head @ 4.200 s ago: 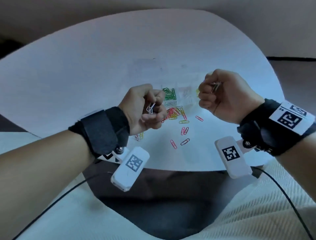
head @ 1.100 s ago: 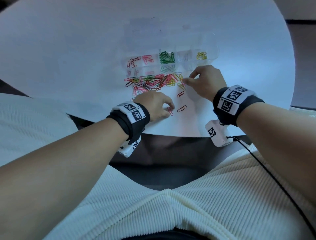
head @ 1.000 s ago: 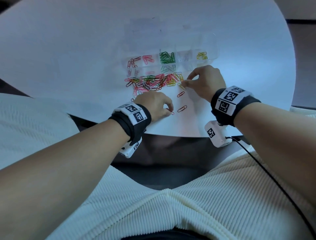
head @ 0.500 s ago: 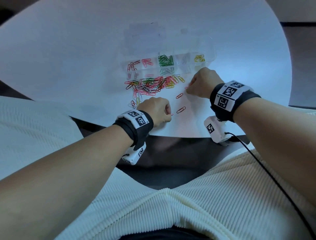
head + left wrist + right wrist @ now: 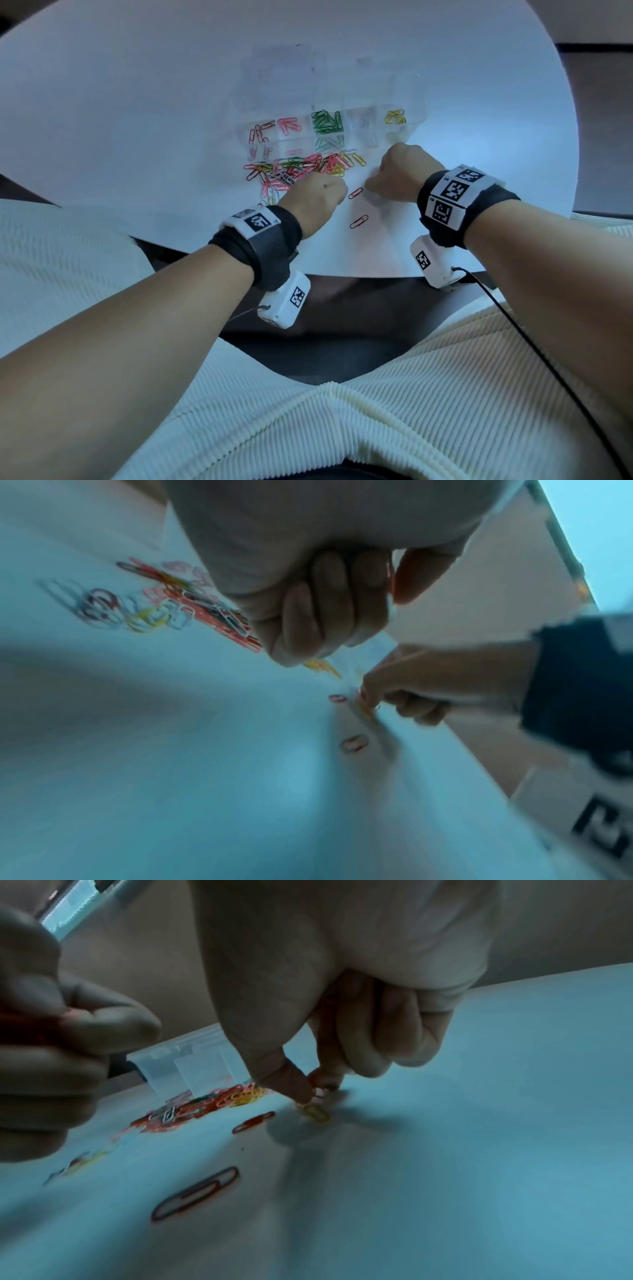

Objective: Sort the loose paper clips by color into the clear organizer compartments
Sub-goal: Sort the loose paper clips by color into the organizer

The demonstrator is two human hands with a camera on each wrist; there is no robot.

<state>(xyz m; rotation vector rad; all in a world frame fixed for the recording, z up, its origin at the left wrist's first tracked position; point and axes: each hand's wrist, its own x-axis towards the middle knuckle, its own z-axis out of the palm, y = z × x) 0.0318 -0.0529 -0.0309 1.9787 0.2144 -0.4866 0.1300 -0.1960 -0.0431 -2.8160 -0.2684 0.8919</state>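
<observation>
1. The loose paper clips (image 5: 301, 169) lie in a mixed heap on the white bench (image 5: 137, 120), just in front of the clear organizer (image 5: 329, 130). Two red clips (image 5: 358, 207) lie apart from the heap, between my two hands.
2. In the organizer, I see red, pink, green and yellow clips, each color in its own compartment along the near row. One compartment between green and yellow looks to hold pale clips, but the view is too faint to be sure.
3. My right hand (image 5: 397, 176) is low on the bench, to the right of the heap. In the right wrist view, thumb and forefinger pinch a yellow clip (image 5: 315, 1112) that touches the bench; the other fingers are curled in.
4. My left hand (image 5: 315, 202) is at the near edge of the heap, its grip clenched. Something red shows between thumb and fingers in the wrist views, so I think it holds red clips, though the picture is blurred.
5. Both wrists carry black bands with printed markers.
</observation>
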